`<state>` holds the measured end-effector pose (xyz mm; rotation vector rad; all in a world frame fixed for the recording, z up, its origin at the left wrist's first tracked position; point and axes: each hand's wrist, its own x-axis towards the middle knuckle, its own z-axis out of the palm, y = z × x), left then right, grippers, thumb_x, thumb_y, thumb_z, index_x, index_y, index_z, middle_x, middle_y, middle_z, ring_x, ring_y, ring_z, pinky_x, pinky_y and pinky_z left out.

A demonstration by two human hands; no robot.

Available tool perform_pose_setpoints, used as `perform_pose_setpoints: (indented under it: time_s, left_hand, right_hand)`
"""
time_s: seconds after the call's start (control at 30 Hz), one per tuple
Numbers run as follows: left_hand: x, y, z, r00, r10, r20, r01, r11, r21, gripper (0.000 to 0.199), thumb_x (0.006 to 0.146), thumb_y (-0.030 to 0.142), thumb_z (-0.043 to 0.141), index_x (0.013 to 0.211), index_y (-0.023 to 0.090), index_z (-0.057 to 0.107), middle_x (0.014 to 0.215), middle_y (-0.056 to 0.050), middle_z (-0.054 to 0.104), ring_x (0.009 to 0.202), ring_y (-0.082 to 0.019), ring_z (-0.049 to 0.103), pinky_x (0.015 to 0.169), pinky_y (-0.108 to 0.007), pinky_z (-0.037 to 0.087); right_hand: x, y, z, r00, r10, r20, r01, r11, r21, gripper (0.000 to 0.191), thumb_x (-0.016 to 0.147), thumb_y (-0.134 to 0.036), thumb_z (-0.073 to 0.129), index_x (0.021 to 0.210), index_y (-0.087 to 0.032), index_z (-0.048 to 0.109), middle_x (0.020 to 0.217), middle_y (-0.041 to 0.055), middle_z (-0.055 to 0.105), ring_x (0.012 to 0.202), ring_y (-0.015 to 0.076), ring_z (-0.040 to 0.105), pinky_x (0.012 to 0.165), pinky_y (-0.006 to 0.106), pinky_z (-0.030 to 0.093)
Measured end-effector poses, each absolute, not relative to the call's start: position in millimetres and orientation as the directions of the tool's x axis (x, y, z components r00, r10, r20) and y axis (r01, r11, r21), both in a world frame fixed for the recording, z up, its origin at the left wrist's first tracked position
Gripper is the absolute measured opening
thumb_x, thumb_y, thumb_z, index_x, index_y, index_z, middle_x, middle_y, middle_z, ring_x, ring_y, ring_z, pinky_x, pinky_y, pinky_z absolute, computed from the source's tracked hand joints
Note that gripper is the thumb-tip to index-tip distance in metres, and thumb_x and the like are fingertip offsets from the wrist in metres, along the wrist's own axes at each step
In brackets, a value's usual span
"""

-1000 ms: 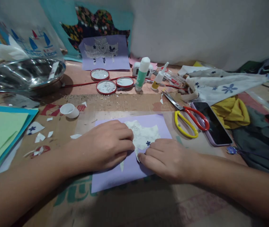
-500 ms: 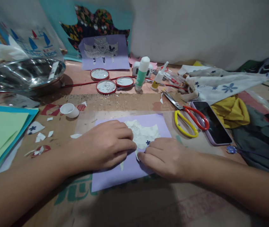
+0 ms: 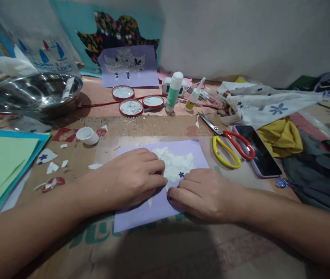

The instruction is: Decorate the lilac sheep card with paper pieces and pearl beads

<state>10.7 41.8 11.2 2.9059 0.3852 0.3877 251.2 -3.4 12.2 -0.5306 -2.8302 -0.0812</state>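
Note:
A purple sheet of paper lies in front of me, with a white fabric cutout on it that carries a dark blue flower. My left hand rests over the sheet's left half, fingers curled together, their tips at a small white fabric strip below the cutout. From the other side my right hand bends its closed fingers and thumb onto the same strip. Most of the strip is hidden by the fingers. Another pale pointed piece shows under my left hand.
Red-and-yellow-handled scissors and a phone lie at right. Behind stand a glue stick, a small glue bottle and red-rimmed lids of beads. A white cup, fabric scraps and a steel bowl are left.
The view has shifted slightly. Both hands stay nearly in place, their fingertips a little closer over the strip, less of which shows now.

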Motion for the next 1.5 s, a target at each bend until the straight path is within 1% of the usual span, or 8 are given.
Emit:
perform_pose_setpoints:
  time_s: [0.23, 0.7, 0.87, 1.0, 1.13, 1.23, 1.4, 1.5]
  left_hand:
    - [10.3, 42.9, 9.5, 0.927, 0.283, 0.248, 0.223, -0.944, 0.241, 0.021, 0.097, 0.02, 0.05, 0.098, 0.02, 0.071, 0.089, -0.007, 0.067, 0.083, -0.022, 0.06, 0.076, -0.037, 0.046]
    - [9.4, 42.4, 9.3, 0.933, 0.281, 0.225, 0.225, -0.943, 0.243, 0.023, 0.098, 0.02, 0.048, 0.102, 0.02, 0.071, 0.091, -0.007, 0.067, 0.085, -0.023, 0.059, 0.077, -0.039, 0.046]
    - [10.2, 42.5, 8.7, 0.933, 0.277, 0.229, 0.222, -0.945, 0.24, 0.022, 0.097, 0.02, 0.049, 0.102, 0.02, 0.071, 0.091, -0.007, 0.067, 0.084, -0.023, 0.059, 0.076, -0.039, 0.046]
    - [9.8, 42.4, 8.9, 0.928, 0.287, 0.237, 0.225, -0.94, 0.257, 0.023, 0.097, 0.02, 0.048, 0.1, 0.019, 0.071, 0.09, -0.007, 0.068, 0.084, -0.023, 0.06, 0.077, -0.039, 0.046]
    - [8.9, 44.1, 10.1, 0.901, 0.333, 0.279, 0.245, -0.92, 0.306, 0.023, 0.095, 0.018, 0.048, 0.098, 0.018, 0.071, 0.087, -0.007, 0.069, 0.082, -0.022, 0.062, 0.075, -0.039, 0.045]
    - [8.6, 45.7, 10.6, 0.902, 0.329, 0.279, 0.232, -0.915, 0.328, 0.022, 0.094, 0.018, 0.049, 0.099, 0.018, 0.071, 0.088, -0.006, 0.069, 0.082, -0.022, 0.062, 0.075, -0.038, 0.045]
    - [9.0, 45.4, 11.1, 0.928, 0.277, 0.25, 0.202, -0.936, 0.289, 0.021, 0.094, 0.021, 0.052, 0.104, 0.021, 0.07, 0.093, -0.006, 0.069, 0.085, -0.022, 0.06, 0.08, -0.04, 0.044]
    - [9.4, 43.6, 11.2, 0.93, 0.268, 0.253, 0.208, -0.948, 0.241, 0.02, 0.095, 0.024, 0.053, 0.104, 0.022, 0.07, 0.091, -0.006, 0.068, 0.083, -0.022, 0.059, 0.081, -0.039, 0.044]
  right_hand:
    - [251.2, -1.6, 14.8, -0.925, 0.266, 0.273, 0.279, 0.96, 0.009, 0.021, 0.099, -0.012, 0.044, 0.087, -0.014, 0.061, 0.064, -0.0011, 0.056, 0.057, 0.0139, 0.046, 0.054, 0.031, 0.032]
    - [250.4, -1.8, 13.3, -0.927, 0.28, 0.251, 0.281, 0.959, -0.03, 0.029, 0.1, -0.011, 0.04, 0.084, -0.014, 0.064, 0.063, -0.0001, 0.055, 0.057, 0.0157, 0.045, 0.055, 0.032, 0.032]
    - [250.4, -2.4, 14.2, -0.93, 0.279, 0.24, 0.282, 0.959, -0.023, 0.025, 0.099, -0.011, 0.042, 0.084, -0.015, 0.062, 0.063, -0.0006, 0.055, 0.057, 0.0153, 0.046, 0.055, 0.032, 0.031]
    - [250.3, -1.9, 14.5, -0.931, 0.277, 0.238, 0.278, 0.96, -0.029, 0.022, 0.098, -0.011, 0.044, 0.085, -0.015, 0.061, 0.064, -0.0007, 0.055, 0.057, 0.0151, 0.046, 0.056, 0.032, 0.031]
    - [250.1, -1.3, 15.0, -0.926, 0.284, 0.248, 0.285, 0.958, -0.033, 0.025, 0.099, -0.011, 0.043, 0.084, -0.015, 0.062, 0.063, -0.0006, 0.054, 0.057, 0.0153, 0.046, 0.055, 0.031, 0.031]
    - [250.5, -1.3, 15.0, -0.928, 0.281, 0.244, 0.279, 0.959, -0.043, 0.027, 0.099, -0.01, 0.042, 0.083, -0.014, 0.064, 0.063, -0.0001, 0.055, 0.057, 0.0158, 0.046, 0.055, 0.032, 0.031]
    - [251.1, -2.1, 13.7, -0.926, 0.287, 0.247, 0.287, 0.957, -0.037, 0.03, 0.1, -0.011, 0.041, 0.084, -0.014, 0.065, 0.065, 0.0006, 0.057, 0.058, 0.0158, 0.046, 0.056, 0.032, 0.032]
    - [251.1, -2.0, 13.5, -0.923, 0.293, 0.25, 0.291, 0.956, -0.048, 0.032, 0.1, -0.011, 0.04, 0.083, -0.014, 0.067, 0.064, 0.0009, 0.056, 0.057, 0.0163, 0.045, 0.055, 0.033, 0.031]
